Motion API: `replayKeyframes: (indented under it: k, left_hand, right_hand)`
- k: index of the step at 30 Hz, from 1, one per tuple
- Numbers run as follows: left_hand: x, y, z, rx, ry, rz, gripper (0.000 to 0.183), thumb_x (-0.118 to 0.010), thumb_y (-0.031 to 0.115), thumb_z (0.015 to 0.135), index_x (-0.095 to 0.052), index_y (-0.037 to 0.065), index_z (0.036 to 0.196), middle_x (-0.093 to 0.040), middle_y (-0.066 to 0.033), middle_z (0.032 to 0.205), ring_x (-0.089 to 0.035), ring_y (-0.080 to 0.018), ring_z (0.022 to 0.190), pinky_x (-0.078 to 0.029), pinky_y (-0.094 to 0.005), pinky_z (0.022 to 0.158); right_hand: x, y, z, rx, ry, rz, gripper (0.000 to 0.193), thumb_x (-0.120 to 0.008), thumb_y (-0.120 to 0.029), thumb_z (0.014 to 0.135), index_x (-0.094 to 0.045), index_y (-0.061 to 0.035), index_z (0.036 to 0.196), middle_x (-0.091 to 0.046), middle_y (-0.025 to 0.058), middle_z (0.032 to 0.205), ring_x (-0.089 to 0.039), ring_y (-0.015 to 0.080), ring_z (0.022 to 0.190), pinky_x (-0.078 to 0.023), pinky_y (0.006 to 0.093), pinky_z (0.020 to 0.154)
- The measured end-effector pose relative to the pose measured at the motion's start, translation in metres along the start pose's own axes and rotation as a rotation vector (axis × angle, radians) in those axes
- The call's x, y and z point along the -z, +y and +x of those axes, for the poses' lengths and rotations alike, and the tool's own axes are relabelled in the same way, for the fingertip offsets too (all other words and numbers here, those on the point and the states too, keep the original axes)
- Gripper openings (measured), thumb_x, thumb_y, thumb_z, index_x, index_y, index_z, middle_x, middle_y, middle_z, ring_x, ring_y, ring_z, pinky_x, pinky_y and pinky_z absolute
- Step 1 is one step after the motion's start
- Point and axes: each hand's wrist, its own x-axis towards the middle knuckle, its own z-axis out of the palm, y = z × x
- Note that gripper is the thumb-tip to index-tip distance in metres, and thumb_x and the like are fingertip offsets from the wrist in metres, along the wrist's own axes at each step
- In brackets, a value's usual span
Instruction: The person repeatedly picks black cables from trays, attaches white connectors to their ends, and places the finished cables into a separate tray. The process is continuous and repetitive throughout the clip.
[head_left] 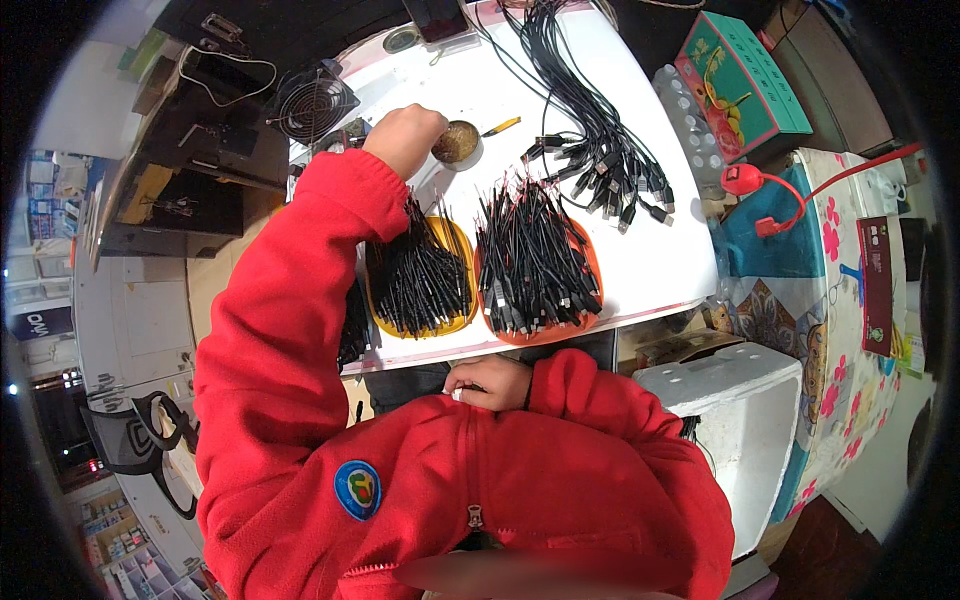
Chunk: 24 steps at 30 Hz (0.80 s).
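My left hand (406, 139) is closed over the far left of the white table, beside a small round dish (456, 143) of brownish material. What its fingers hold, if anything, is hidden. Close to my chest, my right hand (492, 384) pinches a small white piece (457, 394); its kind is too small to tell. Between the hands stand two trays heaped with short black cables: a yellow tray (463, 318) on the left and an orange tray (588, 322) on the right. Thin bare or reddish wire ends stick out at the far side of the cables.
A black fan (312, 105) stands at the far left table edge. A yellow-and-black stick (502, 127) lies by the dish. Long black USB cables (610, 150) spread over the far right. A white foam box (740, 400) and a green carton (745, 85) are to the right.
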Motion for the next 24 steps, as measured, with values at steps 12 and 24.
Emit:
replayKeyframes:
  k: [12, 24]
  left_hand:
    - [0.023, -0.005, -0.017, 0.032, 0.076, -0.123, 0.009, -0.061, 0.008, 0.077, -0.068, 0.003, 0.082, -0.065, -0.0214, 0.077, -0.065, -0.037, 0.074, -0.052, -0.042, 0.067]
    - [0.049, -0.091, -0.112, 0.303, 0.226, -0.235, 0.01, -0.065, 0.01, 0.078, -0.066, 0.002, 0.085, -0.063, -0.0194, 0.073, -0.062, -0.0375, 0.071, -0.049, -0.0418, 0.065]
  right_hand:
    - [-0.004, 0.002, -0.003, -0.085, 0.058, 0.02, 0.022, -0.055, -0.016, 0.087, -0.059, -0.0013, 0.102, -0.063, 0.0138, 0.094, -0.062, 0.026, 0.087, -0.048, 0.0337, 0.078]
    - [-0.012, 0.013, 0.001, -0.205, 0.066, -0.017, 0.02, -0.057, -0.02, 0.089, -0.059, -0.0026, 0.097, -0.063, 0.0109, 0.081, -0.06, 0.0187, 0.074, -0.048, 0.0327, 0.069]
